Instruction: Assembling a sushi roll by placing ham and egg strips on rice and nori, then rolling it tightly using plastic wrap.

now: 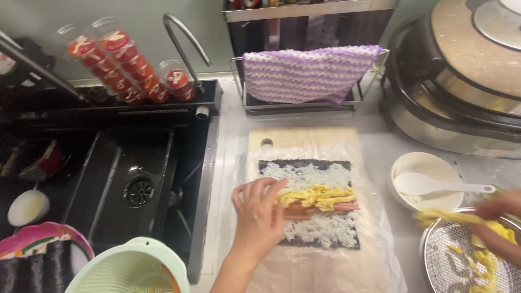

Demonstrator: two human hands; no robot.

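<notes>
At the counter's centre, I laid fillings on a seaweed-and-rice roll. My left hand (259, 209) rested at nine o'clock of the rice sheet (317, 203), fingers loosely curled and pressing the near end of the yellow egg strips (320, 196) and the pink sausage sticks (320, 208) beneath them, gripping nothing. My right hand (502, 222), at three o'clock of the sheet, pinched a limp bundle of egg shreds (450, 218) above the round metal mesh tray (445, 260). As I judged it, the filling step was under way; the next move called for carrying that bundle across and laying it along the band already there. The dark seaweed edge (304, 163) framed sticky white rice, all on glossy plastic film (325, 271) over a pale wooden board (304, 138). A white bowl (423, 165) with a white rice paddle (434, 185) sat at two o'clock.
</notes>
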